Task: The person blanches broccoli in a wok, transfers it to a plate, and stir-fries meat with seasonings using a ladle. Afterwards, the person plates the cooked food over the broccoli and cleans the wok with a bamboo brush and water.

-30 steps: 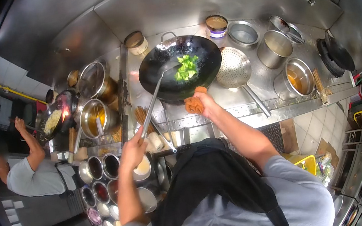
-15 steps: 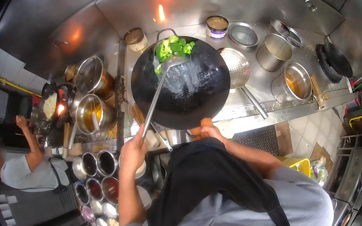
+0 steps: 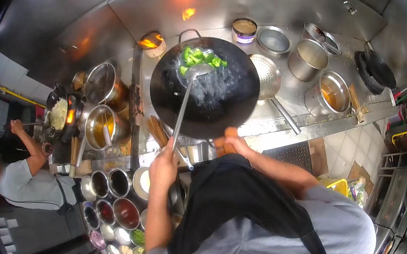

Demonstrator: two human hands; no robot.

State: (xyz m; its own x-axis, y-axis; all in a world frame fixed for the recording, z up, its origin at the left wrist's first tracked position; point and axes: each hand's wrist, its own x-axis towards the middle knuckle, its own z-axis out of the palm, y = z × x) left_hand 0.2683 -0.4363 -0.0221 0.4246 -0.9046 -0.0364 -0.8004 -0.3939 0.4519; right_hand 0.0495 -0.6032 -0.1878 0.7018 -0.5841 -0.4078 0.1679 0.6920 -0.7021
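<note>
My left hand [image 3: 163,163] is closed round the long metal handle of a ladle [image 3: 200,70]. The ladle's bowl rests against bright green broccoli [image 3: 199,57] in the far part of a big black wok [image 3: 211,110]. Clear, bubbling liquid [image 3: 209,89] shows below the broccoli. At the wok's near rim, my right hand [image 3: 239,145] grips an orange-brown piece [image 3: 225,143], seemingly a folded cloth over the near handle. The grip itself is partly hidden by the fingers. A second loop handle [image 3: 189,35] stands up at the far rim.
Right of the wok lies a perforated strainer [image 3: 265,75], with metal pots [image 3: 307,58] beyond it. Bamboo brushes [image 3: 156,129] stand near my left hand. Sauce containers [image 3: 126,212] are at lower left. A co-worker [image 3: 30,175] handles another wok [image 3: 58,114] at far left, near flames.
The wok has shifted slightly away and to the right, its near rim now higher in view. Ladle and left hand have moved right, and the broccoli sits looser in the liquid.
</note>
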